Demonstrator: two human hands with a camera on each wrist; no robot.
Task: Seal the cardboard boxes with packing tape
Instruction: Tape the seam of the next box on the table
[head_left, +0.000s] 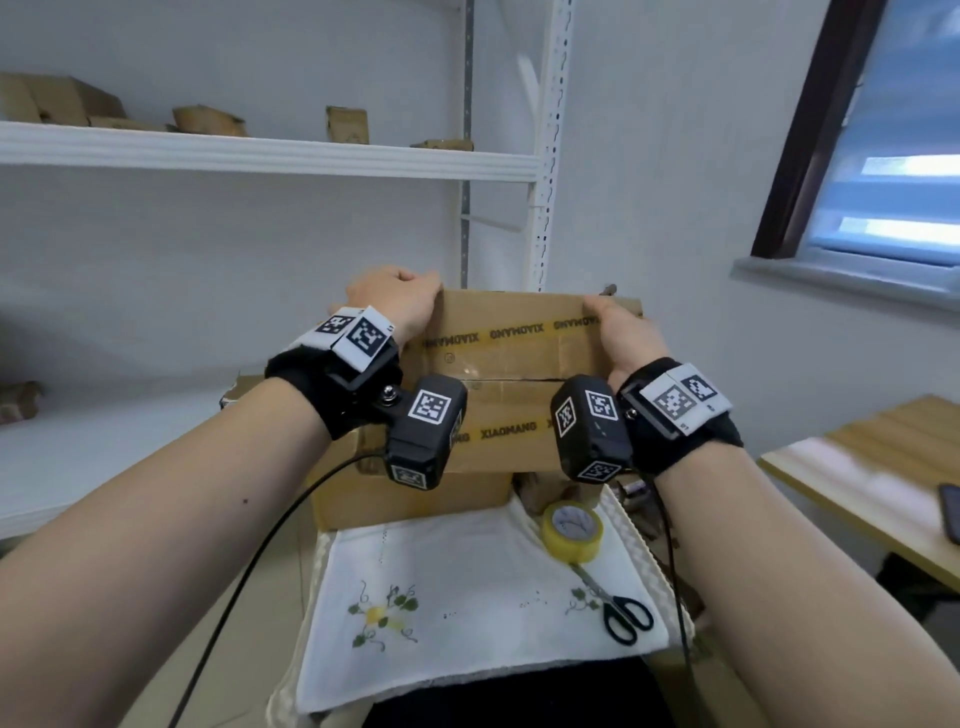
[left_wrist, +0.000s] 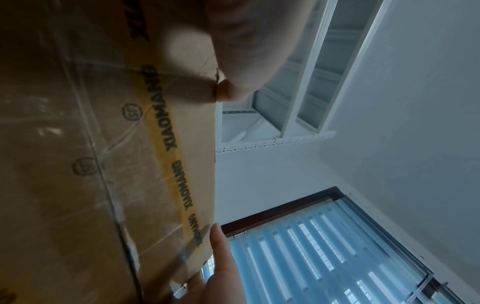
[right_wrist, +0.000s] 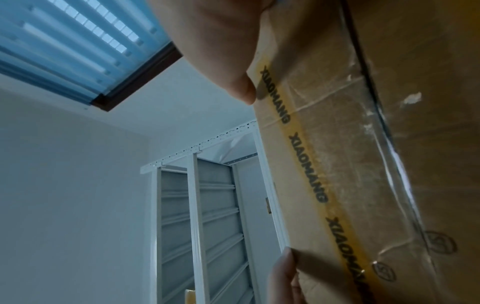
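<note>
Both hands hold one cardboard box (head_left: 511, 364) in the air, in front of the chest and above a cloth-covered surface (head_left: 467, 597). The left hand (head_left: 400, 301) grips the box's left end, fingers curled over the far edge. The right hand (head_left: 623, 338) grips the right end, thumb on the near face; its fingers are hidden behind the box. The face toward the person shows a centre seam under clear tape and two yellow printed strips, so this box appears already sealed on that side.

The tape roll (head_left: 573, 531) stands on the cloth below, with the scissors (head_left: 621, 610) just beside it. A second box (head_left: 395, 493) sits under the held one.

Risks: the grip is at the box's ends only, with nothing supporting it from below, so a loosened hand could let it tip or fall. Set down carelessly, it could land on the roll or scissors. The wrist cables (head_left: 249, 561) hang near the cloth and might snag.
</note>
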